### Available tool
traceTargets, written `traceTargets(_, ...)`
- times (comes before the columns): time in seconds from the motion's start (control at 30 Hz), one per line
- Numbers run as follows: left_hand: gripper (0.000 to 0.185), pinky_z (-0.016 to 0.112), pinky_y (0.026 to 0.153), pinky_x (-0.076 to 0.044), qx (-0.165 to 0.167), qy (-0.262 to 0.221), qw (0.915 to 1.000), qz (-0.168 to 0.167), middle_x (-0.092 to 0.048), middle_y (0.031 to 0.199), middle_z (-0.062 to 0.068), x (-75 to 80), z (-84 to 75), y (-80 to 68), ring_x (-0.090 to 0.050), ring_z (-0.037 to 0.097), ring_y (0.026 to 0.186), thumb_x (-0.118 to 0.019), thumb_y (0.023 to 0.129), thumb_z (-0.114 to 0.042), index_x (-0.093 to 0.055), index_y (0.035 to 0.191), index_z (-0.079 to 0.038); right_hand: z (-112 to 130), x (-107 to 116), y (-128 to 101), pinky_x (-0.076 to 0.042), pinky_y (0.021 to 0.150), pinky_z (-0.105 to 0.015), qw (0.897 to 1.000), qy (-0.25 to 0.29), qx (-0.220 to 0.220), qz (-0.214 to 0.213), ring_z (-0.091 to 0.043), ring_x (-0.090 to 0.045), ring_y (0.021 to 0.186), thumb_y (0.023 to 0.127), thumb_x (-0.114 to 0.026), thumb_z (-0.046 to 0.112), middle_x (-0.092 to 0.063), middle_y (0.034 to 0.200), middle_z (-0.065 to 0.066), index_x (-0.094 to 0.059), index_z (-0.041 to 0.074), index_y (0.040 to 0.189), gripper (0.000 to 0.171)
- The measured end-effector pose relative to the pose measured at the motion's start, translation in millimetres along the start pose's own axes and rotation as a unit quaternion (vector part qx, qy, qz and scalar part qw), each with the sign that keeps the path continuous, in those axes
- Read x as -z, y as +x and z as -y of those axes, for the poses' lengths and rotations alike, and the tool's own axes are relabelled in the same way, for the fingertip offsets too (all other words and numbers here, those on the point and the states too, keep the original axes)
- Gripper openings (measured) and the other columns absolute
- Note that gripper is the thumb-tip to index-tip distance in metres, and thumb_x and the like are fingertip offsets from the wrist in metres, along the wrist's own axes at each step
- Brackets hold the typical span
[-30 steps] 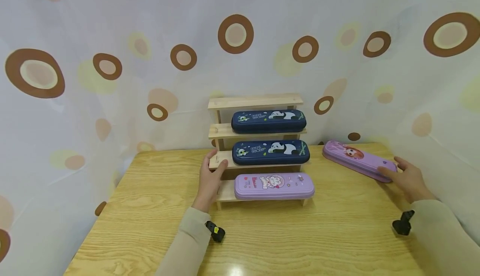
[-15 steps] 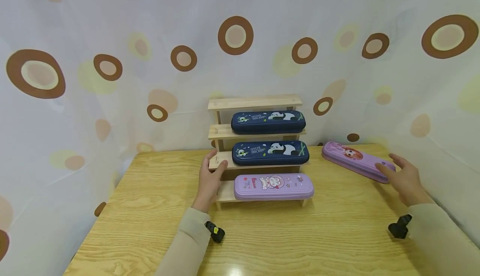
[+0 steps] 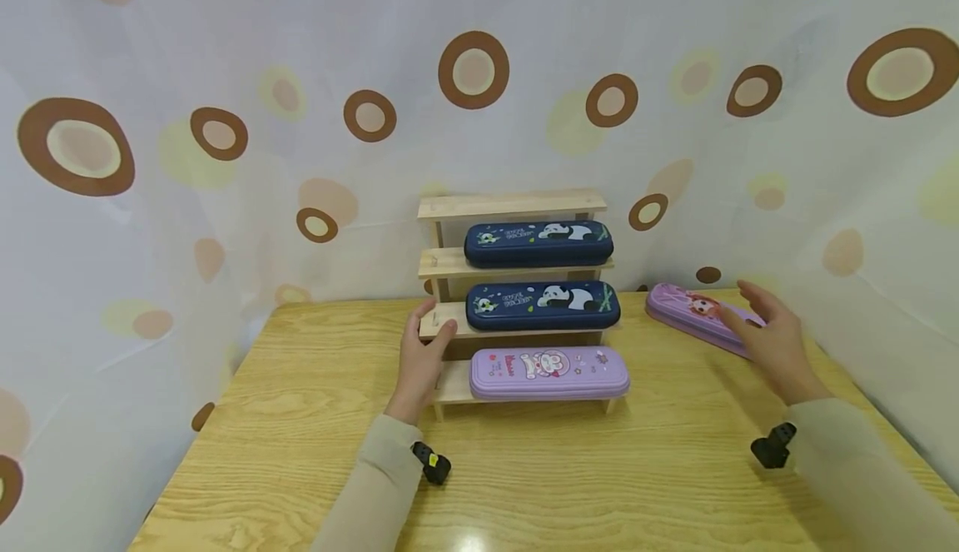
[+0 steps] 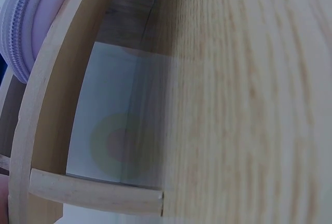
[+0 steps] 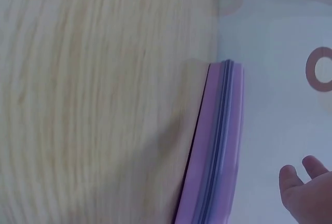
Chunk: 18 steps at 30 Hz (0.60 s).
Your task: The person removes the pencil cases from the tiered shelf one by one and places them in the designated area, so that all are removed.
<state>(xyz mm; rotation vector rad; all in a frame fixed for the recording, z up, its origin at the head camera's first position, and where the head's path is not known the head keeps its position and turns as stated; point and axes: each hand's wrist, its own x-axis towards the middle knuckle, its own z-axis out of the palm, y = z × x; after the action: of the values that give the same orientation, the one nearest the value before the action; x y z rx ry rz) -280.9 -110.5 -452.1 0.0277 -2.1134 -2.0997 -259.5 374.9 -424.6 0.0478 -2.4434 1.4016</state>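
A stepped wooden rack [image 3: 442, 262] stands at the back of the table. It carries two navy panda pencil cases [image 3: 538, 244] [image 3: 543, 305] and, on the lowest step, a lilac pencil case [image 3: 549, 373]. My left hand [image 3: 424, 352] grips the rack's left side at the second step; the left wrist view shows the rack's frame [image 4: 44, 146] and the lilac case's zipper edge [image 4: 21, 27]. A second purple pencil case [image 3: 693, 312] [image 5: 215, 146] lies flat at the back right. My right hand [image 3: 764, 331] [image 5: 306, 193] hovers open just over its near end, fingers spread, holding nothing.
The wooden table [image 3: 300, 419] is closed in by a white curtain with brown rings [image 3: 225, 136] at the back and both sides. Its right edge runs close behind the purple case. Black wrist mounts [image 3: 432, 462] [image 3: 772, 445] sit on both sleeves.
My right hand has lifted off the near end of the purple case on the table and moved left and up over it. The left hand and the rack stayed put.
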Motion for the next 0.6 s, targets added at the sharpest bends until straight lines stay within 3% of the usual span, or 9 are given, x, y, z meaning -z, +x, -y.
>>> traceTargets(0.17,0.055,0.045,0.116,-0.024,-0.002,0.001,1.0000,0.003,-0.030,0.156,0.002,0.3,1.0,1.5,-0.023,0.022,0.144,-0.066,0.096,-0.033,-0.043,0.146,-0.026,12,-8,3,-0.033,0.090,0.000,1.000,0.011,0.002,0.002,-0.041,-0.019,0.144,0.099,-0.061,0.034,-0.024,0.160,-0.016,-0.028,0.015,0.157,0.069)
traceTargets(0.37,0.056,0.045,0.116,-0.025,-0.001,0.007,1.0000,0.003,-0.030,0.156,0.001,0.0,-0.1,1.8,-0.023,0.022,0.144,-0.066,0.096,-0.035,-0.043,0.146,-0.026,23,-20,9,-0.035,0.095,-0.006,0.999,0.043,0.011,0.001,-0.035,-0.021,0.144,0.098,-0.063,0.030,-0.028,0.159,-0.010,-0.036,0.014,0.154,0.064)
traceTargets(0.5,0.056,0.046,0.117,-0.022,0.003,0.009,0.9999,0.006,-0.028,0.157,0.001,-0.1,-0.8,0.5,-0.021,0.022,0.145,-0.065,0.096,-0.035,-0.043,0.146,-0.027,29,-29,12,-0.039,0.093,-0.007,0.998,0.060,0.028,0.003,-0.022,-0.033,0.138,0.098,-0.063,0.024,-0.038,0.153,-0.007,-0.038,0.010,0.152,0.061)
traceTargets(0.6,0.056,0.046,0.117,-0.022,0.003,0.005,1.0000,0.005,-0.028,0.157,0.001,0.3,-1.4,-0.2,-0.020,0.023,0.145,-0.066,0.096,-0.035,-0.043,0.146,-0.027,34,-35,13,-0.041,0.093,-0.009,0.998,0.041,0.040,-0.001,-0.014,-0.043,0.130,0.098,-0.064,0.024,-0.040,0.152,-0.012,-0.037,0.009,0.153,0.063)
